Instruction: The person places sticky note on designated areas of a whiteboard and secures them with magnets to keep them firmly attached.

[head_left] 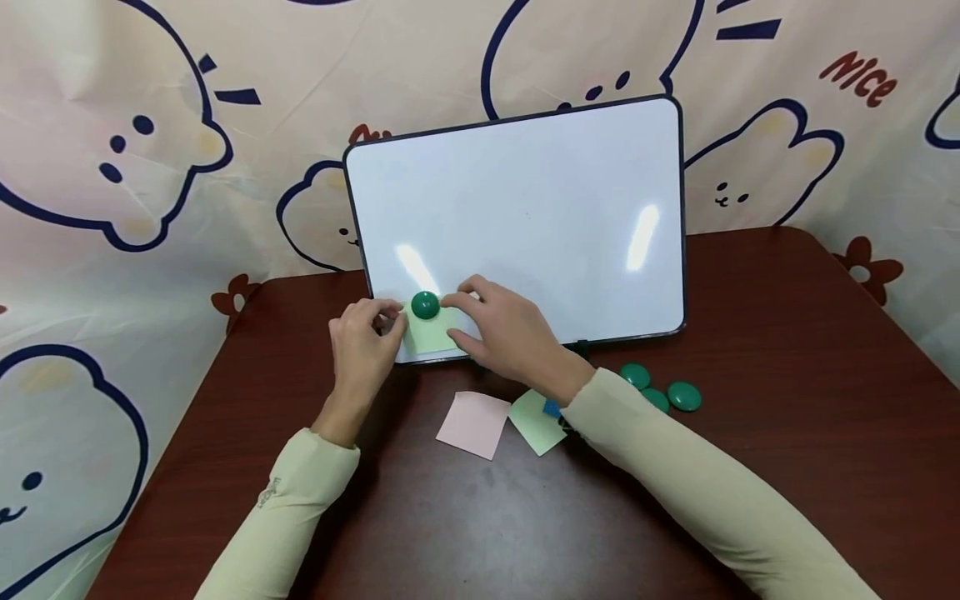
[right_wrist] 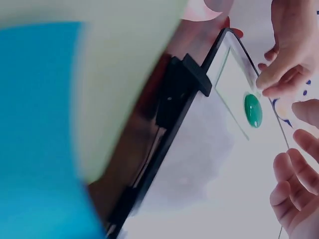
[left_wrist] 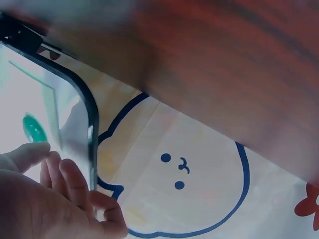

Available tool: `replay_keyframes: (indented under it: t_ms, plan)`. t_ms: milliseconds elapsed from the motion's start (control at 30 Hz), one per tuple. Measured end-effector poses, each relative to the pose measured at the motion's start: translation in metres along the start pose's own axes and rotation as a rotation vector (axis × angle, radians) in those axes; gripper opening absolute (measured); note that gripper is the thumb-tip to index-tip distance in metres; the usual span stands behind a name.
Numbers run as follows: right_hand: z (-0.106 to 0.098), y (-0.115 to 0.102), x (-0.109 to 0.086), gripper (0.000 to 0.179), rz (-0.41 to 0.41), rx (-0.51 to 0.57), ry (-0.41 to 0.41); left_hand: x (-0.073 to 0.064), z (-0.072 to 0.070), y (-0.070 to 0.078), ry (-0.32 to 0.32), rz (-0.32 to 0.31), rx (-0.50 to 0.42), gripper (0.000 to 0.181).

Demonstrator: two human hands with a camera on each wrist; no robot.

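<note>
A pale green sticky note (head_left: pixel 429 333) lies flat on the lower left corner of the whiteboard (head_left: pixel 525 225), with a round green magnet (head_left: pixel 425 305) on its upper part. At the note's left edge is my left hand (head_left: pixel 363 337), its thumb and fingertips close together and loosely bent beside the magnet. My right hand (head_left: pixel 510 325) reaches in from the other side, thumb and forefinger spread, the forefinger's tip right by the magnet. In the right wrist view, the right hand's fingers (right_wrist: pixel 291 169) are relaxed and apart, with nothing between them.
On the dark red table (head_left: pixel 787 375) lie a pink sticky note (head_left: pixel 472 425) and another green note (head_left: pixel 537 422) with a blue piece (head_left: pixel 552 408) beside the right cuff. Several green magnets (head_left: pixel 684 397) lie right of the forearm. A black clip (right_wrist: pixel 179 89) grips the board's lower edge.
</note>
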State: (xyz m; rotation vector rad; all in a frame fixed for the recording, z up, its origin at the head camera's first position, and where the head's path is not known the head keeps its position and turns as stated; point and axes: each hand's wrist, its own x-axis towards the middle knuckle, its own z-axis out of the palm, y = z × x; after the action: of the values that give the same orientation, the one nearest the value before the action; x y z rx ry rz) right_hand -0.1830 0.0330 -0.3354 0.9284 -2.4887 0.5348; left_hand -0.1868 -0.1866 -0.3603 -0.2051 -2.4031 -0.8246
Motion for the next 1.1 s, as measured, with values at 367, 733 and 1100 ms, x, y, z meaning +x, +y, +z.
replay_keyframes:
  t_ms: [367, 733, 1100]
  plan:
    - [-0.012, 0.016, -0.046, 0.027, -0.026, 0.065, 0.085, -0.032, -0.011, 0.020, -0.222, -0.022, -0.013, 0.024]
    - [-0.021, 0.038, -0.064, 0.025, -0.219, 0.006, 0.010, -0.053, -0.013, 0.050, -0.440, -0.011, -0.103, 0.022]
    - [-0.041, 0.071, -0.089, 0.025, -0.172, -0.079, -0.105, -0.059, -0.006, 0.058, -0.591, -0.020, 0.015, 0.019]
